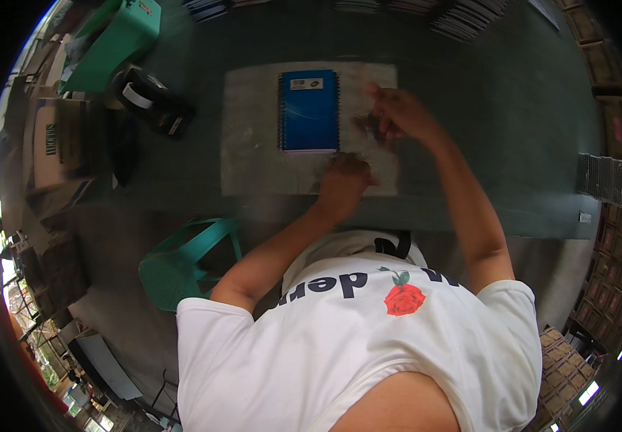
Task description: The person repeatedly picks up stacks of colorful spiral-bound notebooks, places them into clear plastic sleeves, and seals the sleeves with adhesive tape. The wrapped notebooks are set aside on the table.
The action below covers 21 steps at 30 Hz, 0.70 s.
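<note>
A blue notebook [309,115] with a white label near its top lies on a pale rectangular sheet [249,144]. Dark wire binding shows along both its long sides, so I cannot tell whether more than one notebook is stacked there. My left hand [345,176] is just below the notebook's lower right corner, over the near part of the sheet; motion smears its fingers. To the right of the notebook, my right hand [403,115] is raised with curled fingers. Something dark and blurred [370,128] shows at those fingers, too unclear to name.
The dark green table [469,187] carries a black device [154,101] with a white strip at left, near a green plastic container [120,47]. Stacked booklets [469,18] line the far edge. A cardboard box [59,140] stands at left; a green stool [181,266] is below.
</note>
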{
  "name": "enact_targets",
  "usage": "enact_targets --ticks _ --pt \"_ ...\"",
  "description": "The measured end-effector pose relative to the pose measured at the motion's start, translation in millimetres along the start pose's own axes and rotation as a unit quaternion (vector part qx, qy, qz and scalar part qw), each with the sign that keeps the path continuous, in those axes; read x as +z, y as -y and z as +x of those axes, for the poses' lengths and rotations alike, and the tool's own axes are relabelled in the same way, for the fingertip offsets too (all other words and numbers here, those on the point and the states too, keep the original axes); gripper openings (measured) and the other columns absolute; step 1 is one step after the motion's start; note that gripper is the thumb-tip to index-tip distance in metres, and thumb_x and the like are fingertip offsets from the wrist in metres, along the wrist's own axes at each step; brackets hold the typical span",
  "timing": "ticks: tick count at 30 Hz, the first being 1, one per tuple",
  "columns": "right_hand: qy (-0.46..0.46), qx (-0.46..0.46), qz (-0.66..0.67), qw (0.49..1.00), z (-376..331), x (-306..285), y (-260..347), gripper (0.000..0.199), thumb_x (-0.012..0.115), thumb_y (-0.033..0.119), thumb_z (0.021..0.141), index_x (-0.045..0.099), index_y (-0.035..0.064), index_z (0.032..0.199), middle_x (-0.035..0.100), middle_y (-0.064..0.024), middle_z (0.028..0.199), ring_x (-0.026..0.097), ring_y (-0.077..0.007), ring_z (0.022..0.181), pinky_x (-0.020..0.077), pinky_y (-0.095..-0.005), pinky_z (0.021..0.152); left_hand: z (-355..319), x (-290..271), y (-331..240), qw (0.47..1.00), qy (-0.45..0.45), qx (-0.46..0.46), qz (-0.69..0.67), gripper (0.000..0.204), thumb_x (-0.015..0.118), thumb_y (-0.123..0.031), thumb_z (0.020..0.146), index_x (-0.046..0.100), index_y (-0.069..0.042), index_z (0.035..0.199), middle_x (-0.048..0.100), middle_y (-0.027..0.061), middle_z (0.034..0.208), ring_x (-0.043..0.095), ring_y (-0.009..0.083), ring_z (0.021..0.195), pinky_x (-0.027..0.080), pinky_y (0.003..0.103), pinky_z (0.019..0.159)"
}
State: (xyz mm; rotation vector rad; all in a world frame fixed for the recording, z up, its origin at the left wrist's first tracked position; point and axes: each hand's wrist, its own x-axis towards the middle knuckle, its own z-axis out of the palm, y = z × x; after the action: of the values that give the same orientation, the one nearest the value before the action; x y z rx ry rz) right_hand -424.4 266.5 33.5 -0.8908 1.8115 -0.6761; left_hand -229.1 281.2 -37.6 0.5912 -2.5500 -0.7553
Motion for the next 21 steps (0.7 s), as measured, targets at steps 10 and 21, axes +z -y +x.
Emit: enact_targets --ticks 10,21 --pt "-0.049 -0.09 -0.077 0.992 -55.0 -27.1 -105.8 0.03 0.064 0.034 0.081 0.062 0.006 0.089 0.061 -0.0049 0.075 0.057 -0.0161 0.068 0.0457 -0.0301 0.062 1.9 4.0 0.9 0.999 -0.025 0.006 0.04 0.014 0.068 -0.02 0.067 0.06 -0.009 0.071 0.059 0.0051 0.077 0.055 0.0241 0.08 0.044 0.038 0.073" --pt "-0.17 -0.327 -0.237 0.899 -50.5 43.0 -100.3 0.015 0.068 0.007 0.065 0.062 0.0103 0.079 0.056 -0.0047 0.089 0.053 -0.0267 0.085 0.0421 -0.0385 0.072 -8.3 -10.1 6.5 0.996 0.004 0.074 0.045 0.028 0.065 -0.014 0.073 0.059 -0.005 0.099 0.058 0.0113 0.083 0.056 0.0274 0.083 0.046 0.039 0.071"
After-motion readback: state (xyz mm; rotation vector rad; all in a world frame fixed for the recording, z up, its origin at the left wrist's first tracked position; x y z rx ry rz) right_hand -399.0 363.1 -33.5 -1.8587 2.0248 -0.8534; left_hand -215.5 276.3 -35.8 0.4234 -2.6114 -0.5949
